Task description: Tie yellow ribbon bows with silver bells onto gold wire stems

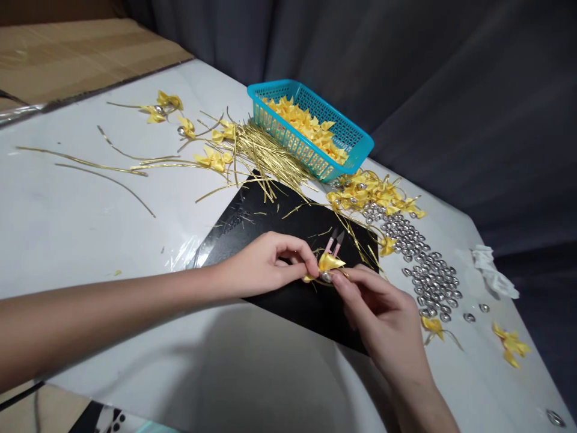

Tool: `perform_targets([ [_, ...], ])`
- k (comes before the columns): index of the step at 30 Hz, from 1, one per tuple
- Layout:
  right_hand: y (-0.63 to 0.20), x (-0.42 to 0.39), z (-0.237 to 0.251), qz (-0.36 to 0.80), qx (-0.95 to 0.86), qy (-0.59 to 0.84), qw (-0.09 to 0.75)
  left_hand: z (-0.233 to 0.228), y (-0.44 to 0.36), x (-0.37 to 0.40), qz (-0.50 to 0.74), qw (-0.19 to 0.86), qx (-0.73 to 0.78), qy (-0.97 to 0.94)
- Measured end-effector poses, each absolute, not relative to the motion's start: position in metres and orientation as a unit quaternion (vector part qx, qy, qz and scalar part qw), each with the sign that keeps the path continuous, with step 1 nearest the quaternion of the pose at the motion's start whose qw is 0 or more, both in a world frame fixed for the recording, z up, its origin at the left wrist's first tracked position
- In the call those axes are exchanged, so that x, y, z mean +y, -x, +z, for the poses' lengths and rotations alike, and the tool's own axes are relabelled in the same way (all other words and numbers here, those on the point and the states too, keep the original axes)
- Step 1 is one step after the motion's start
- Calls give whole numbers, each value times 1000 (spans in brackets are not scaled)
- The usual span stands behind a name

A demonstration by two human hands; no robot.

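Above the black mat (288,252) at the table's (67,228) near centre, both hands meet on one yellow ribbon bow (330,262). The left hand (265,264) pinches the bow's left side between thumb and fingertips, fingers drawn narrow. The right hand (383,319) grips the bow's lower right side, fingers likewise closed on it; a small silver bead (325,277) sits at the bow's underside, between the two sets of fingertips. Whether a gold wire is attached to the bow cannot be told.

Just behind the bow, a pink-handled snipper (334,240) lies on the mat, its blades pointing away from the person. A heap of gold wire lengths (261,153) lies across the mat's far edge. Behind it stands a turquoise basket (351,129) filled with yellow bows. To the right of the mat, a band of silver beads (428,270) is spread on the table, with a cluster of finished bows (374,192) at its far end. A white crumpled cloth (491,270) lies well to the right.
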State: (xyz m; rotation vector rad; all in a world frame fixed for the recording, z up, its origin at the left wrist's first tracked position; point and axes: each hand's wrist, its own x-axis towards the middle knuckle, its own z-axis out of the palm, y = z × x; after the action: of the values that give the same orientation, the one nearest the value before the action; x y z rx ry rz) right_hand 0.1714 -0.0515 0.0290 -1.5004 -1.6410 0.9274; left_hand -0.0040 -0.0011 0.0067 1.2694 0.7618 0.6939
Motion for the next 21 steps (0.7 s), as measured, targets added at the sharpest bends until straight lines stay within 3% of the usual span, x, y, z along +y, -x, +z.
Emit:
perform_targets([
  [5,-171,-54,26,195,-756,520,348,9,3,0,293,686,355,-564],
  [11,-171,-56,21,117,-826,457,309,9,6,0,261,681,367,-578],
  [16,-173,-58,28,213,-770,510,319,3,7,6,258,725,356,-530],
  [21,-183,-61,42,357,-596,552,460,0,8,9,270,741,343,-510],
])
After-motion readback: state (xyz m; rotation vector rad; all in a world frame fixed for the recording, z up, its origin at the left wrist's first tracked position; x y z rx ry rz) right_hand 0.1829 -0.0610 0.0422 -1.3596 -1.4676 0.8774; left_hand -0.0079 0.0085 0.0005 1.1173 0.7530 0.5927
